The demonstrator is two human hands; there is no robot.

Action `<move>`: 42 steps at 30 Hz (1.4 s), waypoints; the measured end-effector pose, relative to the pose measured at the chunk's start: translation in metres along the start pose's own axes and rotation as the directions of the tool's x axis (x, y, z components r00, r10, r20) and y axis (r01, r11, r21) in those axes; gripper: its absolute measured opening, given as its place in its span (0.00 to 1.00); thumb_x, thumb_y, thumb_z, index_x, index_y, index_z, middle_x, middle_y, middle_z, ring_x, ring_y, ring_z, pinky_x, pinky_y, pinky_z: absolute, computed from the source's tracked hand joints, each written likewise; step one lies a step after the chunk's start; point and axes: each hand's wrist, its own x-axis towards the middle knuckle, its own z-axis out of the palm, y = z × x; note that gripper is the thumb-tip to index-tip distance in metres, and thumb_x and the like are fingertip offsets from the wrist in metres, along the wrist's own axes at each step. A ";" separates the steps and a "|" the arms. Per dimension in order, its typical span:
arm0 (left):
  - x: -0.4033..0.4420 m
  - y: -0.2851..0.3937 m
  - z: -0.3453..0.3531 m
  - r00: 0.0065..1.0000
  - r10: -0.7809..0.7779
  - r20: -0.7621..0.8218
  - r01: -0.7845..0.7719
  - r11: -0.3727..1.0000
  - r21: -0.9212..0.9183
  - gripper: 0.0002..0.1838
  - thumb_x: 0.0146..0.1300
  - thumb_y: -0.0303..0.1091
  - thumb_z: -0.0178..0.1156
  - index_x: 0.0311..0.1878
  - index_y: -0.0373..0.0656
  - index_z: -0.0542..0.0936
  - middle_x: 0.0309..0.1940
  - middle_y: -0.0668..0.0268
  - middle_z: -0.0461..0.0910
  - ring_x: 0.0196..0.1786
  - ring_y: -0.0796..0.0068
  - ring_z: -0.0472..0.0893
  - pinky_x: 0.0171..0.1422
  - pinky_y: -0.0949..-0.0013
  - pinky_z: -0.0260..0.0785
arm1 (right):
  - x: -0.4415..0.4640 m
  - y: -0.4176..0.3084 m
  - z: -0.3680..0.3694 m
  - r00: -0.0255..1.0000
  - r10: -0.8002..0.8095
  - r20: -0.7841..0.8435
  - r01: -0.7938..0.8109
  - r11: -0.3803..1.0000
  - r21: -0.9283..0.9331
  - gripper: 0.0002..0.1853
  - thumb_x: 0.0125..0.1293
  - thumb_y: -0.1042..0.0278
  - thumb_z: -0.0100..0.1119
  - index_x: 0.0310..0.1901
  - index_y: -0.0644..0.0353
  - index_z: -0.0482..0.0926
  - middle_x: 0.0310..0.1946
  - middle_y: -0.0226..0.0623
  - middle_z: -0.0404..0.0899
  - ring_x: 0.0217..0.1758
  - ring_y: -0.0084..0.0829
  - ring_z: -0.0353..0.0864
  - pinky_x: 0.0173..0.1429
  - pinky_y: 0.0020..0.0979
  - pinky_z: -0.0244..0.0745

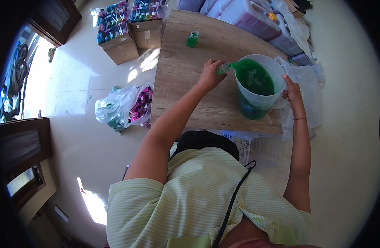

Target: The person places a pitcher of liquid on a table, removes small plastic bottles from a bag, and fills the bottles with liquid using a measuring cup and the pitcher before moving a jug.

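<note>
Left hand (210, 75): grip pinching a small clear bottle (224, 67), its mouth at the pitcher's spout (some green shows inside the glass).
Right hand (293, 94): grip wrapped around the handle side of the pitcher (250, 108), one digit raised near the rim.
Pitcher: over the worktop (179, 99), green liquid reaching its spout; whether its base touches wood, I cannot tell.
Second bottle (192, 40): upright near the far edge, green inside.
Floor: cardboard boxes (146, 35) and a plastic bag (111, 106) beside the worktop.
</note>
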 end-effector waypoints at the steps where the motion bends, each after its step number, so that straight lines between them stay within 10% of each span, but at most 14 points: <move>1: -0.001 0.000 0.000 1.000 0.004 -0.003 -0.004 1.000 -0.003 0.27 0.44 0.30 0.68 0.52 0.45 0.75 0.47 0.55 0.73 0.53 0.53 0.71 0.58 0.58 0.64 | -0.001 0.000 0.000 1.000 0.000 -0.001 0.000 1.000 -0.001 0.27 0.55 0.40 0.58 0.16 0.59 0.72 0.10 0.26 0.62 0.11 0.18 0.58 0.17 0.22 0.50; 42: -0.003 0.005 0.006 0.999 0.034 0.008 -0.034 0.999 -0.009 0.27 0.43 0.29 0.68 0.51 0.46 0.74 0.45 0.56 0.74 0.52 0.54 0.71 0.56 0.59 0.65 | -0.008 0.005 -0.002 1.000 -0.010 -0.011 0.010 1.000 0.008 0.27 0.55 0.40 0.58 0.16 0.58 0.72 0.10 0.25 0.62 0.11 0.18 0.57 0.17 0.22 0.50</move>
